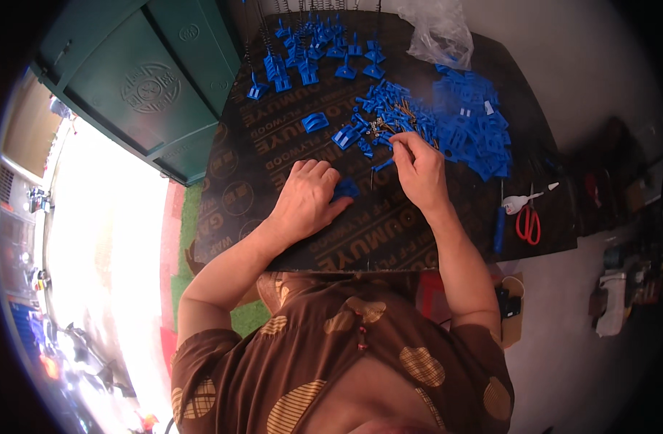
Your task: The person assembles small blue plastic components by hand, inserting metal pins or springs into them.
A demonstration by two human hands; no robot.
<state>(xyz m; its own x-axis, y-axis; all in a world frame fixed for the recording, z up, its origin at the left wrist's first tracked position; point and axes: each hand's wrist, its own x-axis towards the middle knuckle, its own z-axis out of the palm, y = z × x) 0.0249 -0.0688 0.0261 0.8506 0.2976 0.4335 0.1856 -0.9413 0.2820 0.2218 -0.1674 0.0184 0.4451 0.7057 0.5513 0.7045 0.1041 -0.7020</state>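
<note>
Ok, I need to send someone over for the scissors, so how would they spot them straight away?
Start at the dark plywood board and go to its right-hand edge, past the heap of blue plastic parts. The scissors lie there beside a blue-handled tool; their red loop handles are the only red thing among all that blue.

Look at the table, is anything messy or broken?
Nothing looks broken. The blue plastic parts lie in loose heaps on the dark board, mixed with small screws. The red scissors lie flat near the edge.
</note>
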